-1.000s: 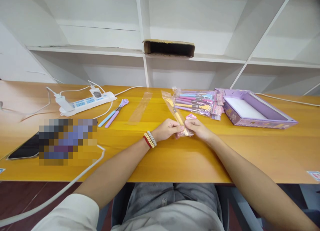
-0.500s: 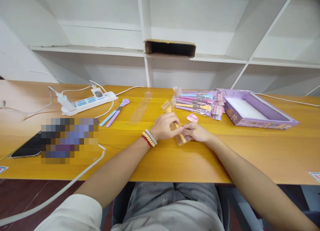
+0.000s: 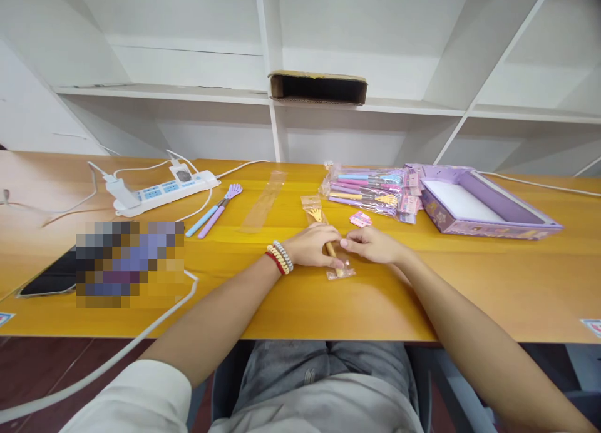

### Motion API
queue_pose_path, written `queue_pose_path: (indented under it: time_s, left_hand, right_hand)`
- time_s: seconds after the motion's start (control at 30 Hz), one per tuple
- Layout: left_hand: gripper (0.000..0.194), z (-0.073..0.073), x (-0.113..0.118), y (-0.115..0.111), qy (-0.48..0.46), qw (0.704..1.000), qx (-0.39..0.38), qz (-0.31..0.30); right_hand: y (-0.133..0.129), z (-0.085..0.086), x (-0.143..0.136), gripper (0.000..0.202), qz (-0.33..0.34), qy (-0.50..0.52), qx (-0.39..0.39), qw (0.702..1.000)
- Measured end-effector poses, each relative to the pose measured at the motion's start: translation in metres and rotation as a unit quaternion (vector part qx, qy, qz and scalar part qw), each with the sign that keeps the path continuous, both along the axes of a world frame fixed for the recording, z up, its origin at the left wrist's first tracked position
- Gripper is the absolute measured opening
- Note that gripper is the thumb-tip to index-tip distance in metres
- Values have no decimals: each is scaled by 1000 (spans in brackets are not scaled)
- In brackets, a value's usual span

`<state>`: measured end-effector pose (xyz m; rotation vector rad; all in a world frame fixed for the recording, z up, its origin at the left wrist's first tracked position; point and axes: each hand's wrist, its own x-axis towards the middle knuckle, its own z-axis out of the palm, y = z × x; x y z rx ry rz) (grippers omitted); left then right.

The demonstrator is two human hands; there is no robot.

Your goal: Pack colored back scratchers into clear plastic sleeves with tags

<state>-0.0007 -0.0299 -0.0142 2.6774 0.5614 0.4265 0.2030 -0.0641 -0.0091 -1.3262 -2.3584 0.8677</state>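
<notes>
A yellow back scratcher (image 3: 331, 250) with a hand-shaped head lies slantwise in a clear plastic sleeve, its head pointing away from me. My left hand (image 3: 312, 244) is closed over the middle of it, thumb along the handle, and hides part of the shaft. Just right of the handle, my right hand (image 3: 372, 245) has its fingers curled together, tips close to my left fingers; whether they pinch anything is hidden. A small pink card (image 3: 360, 219) lies beyond my right hand. To the left rests an unfilled clear sleeve (image 3: 264, 201).
Several bagged back scratchers (image 3: 366, 189) are piled beside a purple display box (image 3: 493, 228). Blue and purple back scratchers (image 3: 213, 215) lie unwrapped at left, near a white power strip (image 3: 166, 194) with cables. A phone (image 3: 49, 273) sits farther left; white shelves hold a cardboard box (image 3: 318, 89).
My right hand has moved slightly away from the sleeve's lower end. The yellow back scratcher and its sleeve now lie lower and more fully exposed at both ends.
</notes>
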Motion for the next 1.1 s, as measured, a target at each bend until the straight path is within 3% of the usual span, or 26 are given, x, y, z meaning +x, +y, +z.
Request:
queue_pose_path:
  time_s: [0.17, 0.33, 0.53, 1.1]
  left_hand:
    - [38, -1, 2, -7, -14, 999, -14, -43]
    - [35, 0, 6, -16, -27, 997, -18, -75]
    - [29, 4, 12, -27, -19, 993, -15, -115]
    - [27, 4, 13, -27, -32, 990, -46, -133]
  right_hand:
    - [12, -5, 18, 30, -124, 3, 140, 982]
    - [23, -16, 29, 21, -208, -43, 185, 960]
    - [29, -24, 30, 42, -226, -103, 229, 941]
    - [37, -29, 37, 25, -212, -123, 206, 947]
